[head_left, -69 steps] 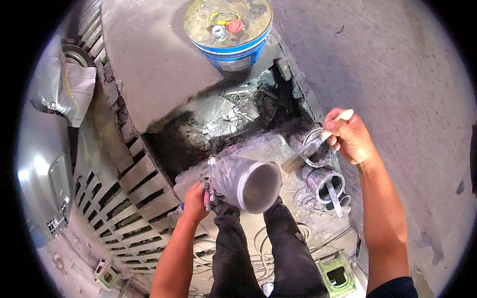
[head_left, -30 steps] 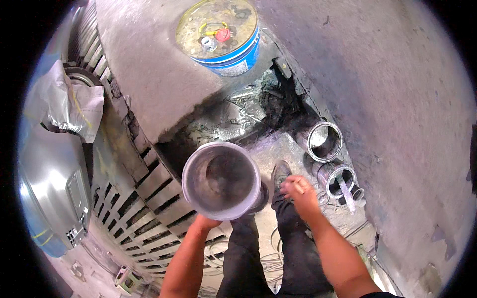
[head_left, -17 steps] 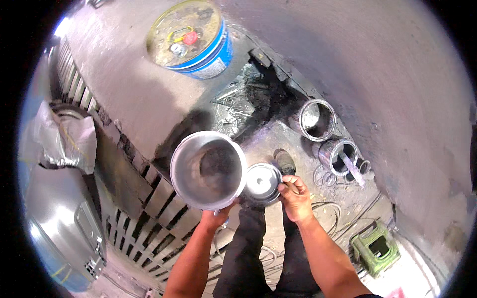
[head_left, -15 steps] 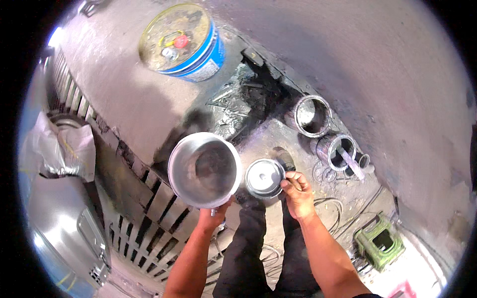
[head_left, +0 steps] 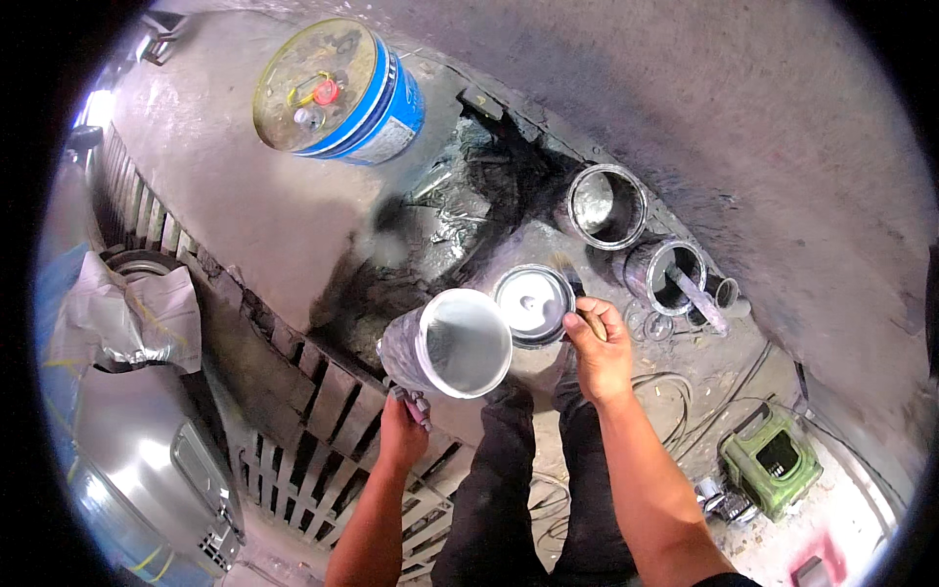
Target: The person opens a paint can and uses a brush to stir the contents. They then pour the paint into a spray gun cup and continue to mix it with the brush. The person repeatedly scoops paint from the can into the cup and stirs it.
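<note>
My left hand (head_left: pixel 399 430) is closed at the base of a deep, pale grey paint pot (head_left: pixel 401 352), by a small pinkish metal fitting (head_left: pixel 419 406). The pot is tilted, its mouth turned toward the right, and its inner wall looks coated grey. Closed fingers of my right hand (head_left: pixel 602 357) grip a paintbrush (head_left: pixel 592 323) by its wooden handle, dark bristles pointing away from me. The same hand holds the edge of a round metal lid (head_left: pixel 531 301) coated with silvery paint. The lid lies close beside the pot's rim.
A blue drum (head_left: pixel 386 117) stands far left. Two paint-smeared cans (head_left: pixel 606 205) sit along the wall at right, one with a stick (head_left: pixel 696 298) in it. A green jerrycan-like container (head_left: pixel 773 455), hoses and a slatted grate (head_left: pixel 323 421) lie nearer; dark crumpled sheeting (head_left: pixel 450 215) ahead.
The pot has tipped over toward the right, showing its outer side. The lid has risen slightly away from me. The brush now shows clearly in my right hand.
</note>
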`<action>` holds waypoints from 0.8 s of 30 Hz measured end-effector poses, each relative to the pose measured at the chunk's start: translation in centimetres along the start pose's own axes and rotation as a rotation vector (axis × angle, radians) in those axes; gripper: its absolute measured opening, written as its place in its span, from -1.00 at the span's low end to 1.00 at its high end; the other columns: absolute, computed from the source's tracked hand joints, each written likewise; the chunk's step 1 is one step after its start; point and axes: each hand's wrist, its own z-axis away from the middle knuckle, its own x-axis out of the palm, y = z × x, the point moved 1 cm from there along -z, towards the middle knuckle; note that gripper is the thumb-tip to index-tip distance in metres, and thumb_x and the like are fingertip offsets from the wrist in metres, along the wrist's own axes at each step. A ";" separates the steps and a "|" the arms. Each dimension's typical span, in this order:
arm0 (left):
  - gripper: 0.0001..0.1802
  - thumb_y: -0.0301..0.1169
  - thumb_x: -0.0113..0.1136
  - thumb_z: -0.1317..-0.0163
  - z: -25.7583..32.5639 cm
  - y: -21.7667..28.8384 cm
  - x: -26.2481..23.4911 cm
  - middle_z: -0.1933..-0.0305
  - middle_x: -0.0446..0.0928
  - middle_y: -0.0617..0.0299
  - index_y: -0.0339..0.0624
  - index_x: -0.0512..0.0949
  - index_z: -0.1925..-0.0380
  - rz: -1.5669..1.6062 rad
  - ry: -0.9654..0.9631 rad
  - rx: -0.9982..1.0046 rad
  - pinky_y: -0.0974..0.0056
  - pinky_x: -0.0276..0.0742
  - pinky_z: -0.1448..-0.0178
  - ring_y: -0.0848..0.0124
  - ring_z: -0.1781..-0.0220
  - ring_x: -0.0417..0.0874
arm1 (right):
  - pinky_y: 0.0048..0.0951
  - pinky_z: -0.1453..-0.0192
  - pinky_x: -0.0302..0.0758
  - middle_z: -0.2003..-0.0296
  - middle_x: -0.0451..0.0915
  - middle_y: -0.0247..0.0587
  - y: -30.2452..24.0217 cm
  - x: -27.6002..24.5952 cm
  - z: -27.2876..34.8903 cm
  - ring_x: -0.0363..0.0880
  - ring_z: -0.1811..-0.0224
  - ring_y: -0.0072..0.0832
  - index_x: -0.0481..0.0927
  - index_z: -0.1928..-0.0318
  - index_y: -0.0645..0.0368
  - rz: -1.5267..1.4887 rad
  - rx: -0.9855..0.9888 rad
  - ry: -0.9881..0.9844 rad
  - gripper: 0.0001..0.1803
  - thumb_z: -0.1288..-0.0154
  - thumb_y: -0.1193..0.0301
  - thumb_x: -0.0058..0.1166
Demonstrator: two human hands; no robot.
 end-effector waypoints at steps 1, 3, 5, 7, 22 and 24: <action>-0.82 -0.62 -0.05 -0.17 0.4 -0.2 0.4 0.30 0.45 0.16 -0.21 0.37 0.21 0.100 0.060 -0.006 0.24 0.43 0.23 0.35 0.30 0.47 | -0.57 0.18 0.44 0.31 0.55 -0.39 0.0 0.2 -0.2 0.45 0.33 -0.65 0.50 0.09 0.23 0.016 -0.006 -0.013 -0.72 -0.21 0.53 0.25; -0.82 -0.64 -0.06 -0.16 1.3 -1.1 0.3 0.31 0.45 0.13 -0.23 0.38 0.22 -0.076 0.117 0.088 0.23 0.43 0.23 0.29 0.29 0.49 | -0.52 0.15 0.46 0.28 0.55 -0.37 0.1 0.5 -0.4 0.46 0.29 -0.62 0.50 0.08 0.21 0.046 -0.012 -0.039 -0.72 -0.21 0.55 0.24; -0.81 -0.66 -0.07 -0.13 2.2 -0.1 0.4 0.33 0.46 0.10 -0.25 0.39 0.24 -0.078 0.165 0.057 0.19 0.42 0.20 0.17 0.27 0.51 | -0.50 0.16 0.48 0.29 0.55 -0.37 0.0 0.8 -0.7 0.48 0.28 -0.61 0.51 0.08 0.21 0.065 -0.028 -0.073 -0.72 -0.20 0.55 0.24; -0.80 -0.67 -0.07 -0.12 2.9 -1.2 0.9 0.33 0.46 0.06 -0.25 0.40 0.25 0.012 0.215 0.025 0.15 0.42 0.19 0.11 0.27 0.51 | -0.51 0.16 0.48 0.30 0.55 -0.38 -0.2 1.1 -0.7 0.47 0.28 -0.62 0.51 0.08 0.21 0.042 -0.011 -0.078 -0.72 -0.20 0.55 0.24; -0.77 -0.62 0.12 -0.02 7.4 2.8 2.9 0.21 0.53 0.04 -0.19 0.47 0.27 -0.563 0.472 0.174 -0.02 0.35 0.05 -0.05 0.13 0.47 | -0.60 0.20 0.45 0.36 0.49 -0.45 -1.2 0.5 -1.2 0.44 0.34 -0.67 0.52 0.10 0.19 0.141 -0.038 -0.107 -0.74 -0.21 0.53 0.25; -0.76 -0.63 0.12 0.00 7.8 2.6 3.1 0.22 0.54 0.07 -0.17 0.48 0.28 -0.571 0.444 0.085 -0.02 0.35 0.05 -0.04 0.13 0.47 | -0.60 0.20 0.44 0.36 0.50 -0.45 -1.2 0.5 -1.3 0.44 0.34 -0.68 0.52 0.10 0.19 0.138 -0.043 -0.115 -0.75 -0.21 0.53 0.25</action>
